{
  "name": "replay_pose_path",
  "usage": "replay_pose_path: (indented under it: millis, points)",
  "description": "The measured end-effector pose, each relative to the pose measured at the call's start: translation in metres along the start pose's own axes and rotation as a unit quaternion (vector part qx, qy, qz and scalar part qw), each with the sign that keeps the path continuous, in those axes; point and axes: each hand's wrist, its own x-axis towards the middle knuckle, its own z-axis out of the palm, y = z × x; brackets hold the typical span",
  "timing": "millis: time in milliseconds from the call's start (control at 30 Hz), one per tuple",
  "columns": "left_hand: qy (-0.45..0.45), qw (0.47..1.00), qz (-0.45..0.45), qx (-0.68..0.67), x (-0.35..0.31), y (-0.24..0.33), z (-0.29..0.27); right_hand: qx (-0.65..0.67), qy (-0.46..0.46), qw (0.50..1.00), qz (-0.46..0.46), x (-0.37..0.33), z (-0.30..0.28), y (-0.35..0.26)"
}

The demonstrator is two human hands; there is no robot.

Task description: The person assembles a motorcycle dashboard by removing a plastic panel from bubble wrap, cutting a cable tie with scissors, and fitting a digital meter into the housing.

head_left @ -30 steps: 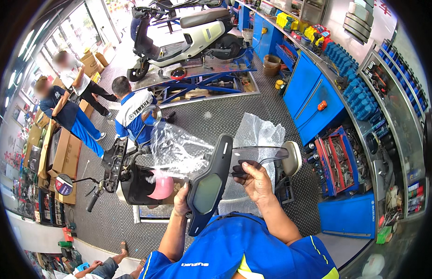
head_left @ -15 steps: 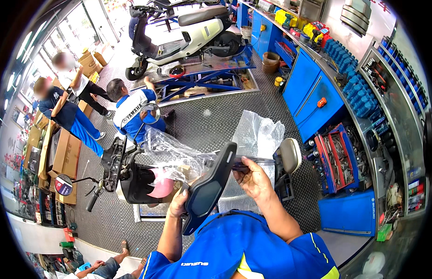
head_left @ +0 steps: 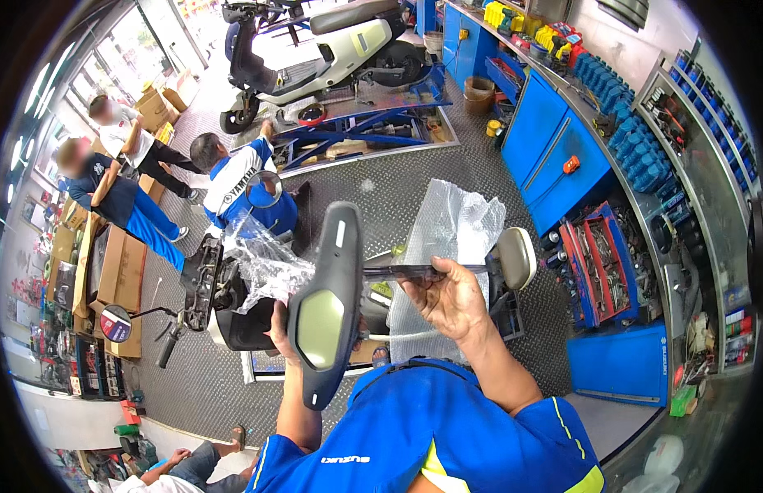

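Observation:
My left hand (head_left: pixel 284 333) grips a dark scooter instrument panel (head_left: pixel 329 255) from behind, with some of its fingers hidden. The long panel stands nearly upright in the view, its shiny display (head_left: pixel 321 330) in the lower half. To its right, my right hand (head_left: pixel 451 304) pinches a slim dark stick-like thing (head_left: pixel 418 272), whose left end reaches the panel's edge; whether it touches cannot be told. Beneath both hands is a partly stripped scooter, with its handlebar (head_left: pixel 173 338) at left and its seat (head_left: pixel 515 259) at right. Clear plastic film (head_left: pixel 262 259) lies over its front.
Bubble wrap (head_left: pixel 447 222) covers the scooter's middle. A person in a white and blue shirt (head_left: pixel 242 185) crouches beyond, near a lift (head_left: pixel 357 140) bearing another scooter (head_left: pixel 332 66). Two people stand at left by cardboard boxes (head_left: pixel 121 267). Blue cabinets (head_left: pixel 554 156) and a tool tray (head_left: pixel 603 263) line the right.
The instrument panel has swung more upright and shifted left with my left hand. My right hand has moved slightly, still pinching the slim thing. A pink round thing below is no longer visible.

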Motion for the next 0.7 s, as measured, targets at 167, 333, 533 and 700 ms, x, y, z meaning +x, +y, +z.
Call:
replay_pose_path:
  millis: [167, 333, 533, 700]
  points:
    - [0.03, 0.999, 0.009, 0.004, 0.005, -0.002, 0.001, 0.048, -0.055, 0.997, 0.004, -0.004, 0.005, 0.004]
    - [0.088, 0.994, 0.038, 0.061, 0.005, -0.006, 0.003, 0.111, -0.054, 0.992, 0.016, -0.005, 0.002, 0.008]
    - [0.091, 0.991, 0.039, 0.093, 0.002, -0.007, 0.006, 0.131, -0.008, 0.991, 0.0, -0.007, 0.011, 0.013]
    - [0.101, 0.991, 0.049, 0.07, 0.0, -0.016, 0.015, -0.018, -0.042, 0.995, -0.092, -0.005, -0.001, 0.029]
